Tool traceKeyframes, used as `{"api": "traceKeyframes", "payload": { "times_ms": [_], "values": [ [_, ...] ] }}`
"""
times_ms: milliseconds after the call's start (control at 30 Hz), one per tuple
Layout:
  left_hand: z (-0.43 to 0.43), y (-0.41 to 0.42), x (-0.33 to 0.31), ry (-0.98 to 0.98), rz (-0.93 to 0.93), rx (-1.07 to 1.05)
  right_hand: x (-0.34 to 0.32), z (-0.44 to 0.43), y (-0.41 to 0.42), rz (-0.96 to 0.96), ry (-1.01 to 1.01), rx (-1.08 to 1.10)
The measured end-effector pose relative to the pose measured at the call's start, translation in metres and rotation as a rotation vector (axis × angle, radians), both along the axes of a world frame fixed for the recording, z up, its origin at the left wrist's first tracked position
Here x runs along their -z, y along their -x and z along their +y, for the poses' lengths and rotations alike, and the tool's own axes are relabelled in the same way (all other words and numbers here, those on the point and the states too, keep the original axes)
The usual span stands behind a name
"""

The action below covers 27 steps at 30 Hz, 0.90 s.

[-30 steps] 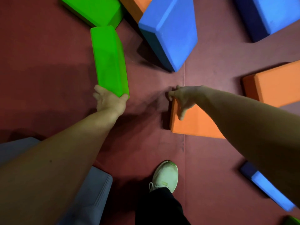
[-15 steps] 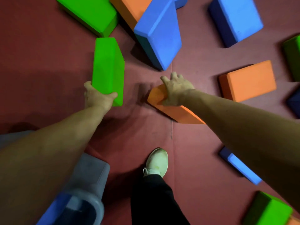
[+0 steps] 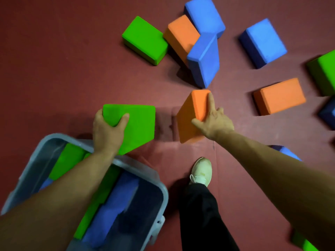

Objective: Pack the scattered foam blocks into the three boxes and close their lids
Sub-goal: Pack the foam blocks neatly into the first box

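My left hand point(image 3: 107, 131) grasps a green block point(image 3: 137, 124) by its near-left corner. The thumb lies across the top face and the fingers wrap round the left edge. That forearm reaches out over the grey plastic box point(image 3: 137, 169), and the block hangs just past the box's far rim.

My right hand point(image 3: 215, 122) grasps an orange block point(image 3: 192, 113). The index finger is stretched along its upper right edge, the thumb is spread over the broad face, and the other fingers are tucked behind. The block is tilted, far end highest; I cannot tell whether its near corner touches the floor. The two held blocks are apart, with bare mat between them.

The box, near left, has its lid off and holds packed green blocks point(image 3: 67, 160) and packed blue blocks point(image 3: 116, 205).

Under everything is a dark red mat point(image 3: 63, 69) with a thin seam point(image 3: 213, 145) running towards me. A pale shoe point(image 3: 202, 171) and a black trouser leg point(image 3: 199, 214) stand near centre.

Farther off, a far green block point(image 3: 145, 39), a far orange block point(image 3: 181, 35) and a leaning blue block point(image 3: 204, 58) crowd together in a cluster. To the right lie a lone blue block point(image 3: 264, 42) and a flat orange block point(image 3: 280, 96), and an edge green block point(image 3: 326, 73) is cut off at the frame.
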<state>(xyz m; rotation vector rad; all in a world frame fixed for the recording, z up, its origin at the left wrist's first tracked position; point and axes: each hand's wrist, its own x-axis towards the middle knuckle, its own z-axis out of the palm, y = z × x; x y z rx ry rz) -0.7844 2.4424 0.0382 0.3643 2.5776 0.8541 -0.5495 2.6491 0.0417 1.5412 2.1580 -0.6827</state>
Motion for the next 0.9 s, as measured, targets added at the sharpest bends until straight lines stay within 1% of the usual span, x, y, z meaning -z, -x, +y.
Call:
{"api": "traceKeyframes", "payload": {
  "times_ms": [67, 133, 200, 333, 433, 567, 733, 800, 900],
  "values": [
    [-0.027, 0.014, -0.029, -0.072, -0.035, -0.007, -0.032, -0.036, 0.008, 0.014, -0.067, 0.037],
    [-0.031, 0.016, -0.04, -0.072, -0.078, -0.003, -0.048, -0.048, 0.005, -0.003, -0.082, 0.11],
    [-0.058, 0.022, -0.073, -0.09, -0.099, 0.055, -0.081, -0.094, 0.005, 0.014, -0.143, 0.184],
    [-0.112, 0.025, -0.122, -0.023, -0.066, 0.148, -0.134, -0.174, 0.001, 0.074, -0.215, 0.288],
    [-0.154, 0.021, -0.15, 0.018, -0.074, 0.201, -0.162, -0.225, 0.001, 0.131, -0.22, 0.372],
    [-0.212, 0.007, -0.17, 0.082, -0.122, 0.272, -0.188, -0.275, -0.006, 0.164, -0.139, 0.494],
    [-0.265, -0.011, -0.174, 0.086, -0.225, 0.331, -0.197, -0.305, -0.022, 0.16, 0.108, 0.672],
    [-0.281, -0.019, -0.175, 0.072, -0.252, 0.32, -0.198, -0.318, -0.029, 0.182, 0.163, 0.698],
    [-0.297, -0.032, -0.178, 0.075, -0.246, 0.305, -0.193, -0.336, -0.036, 0.205, 0.206, 0.698]
  ]
}}
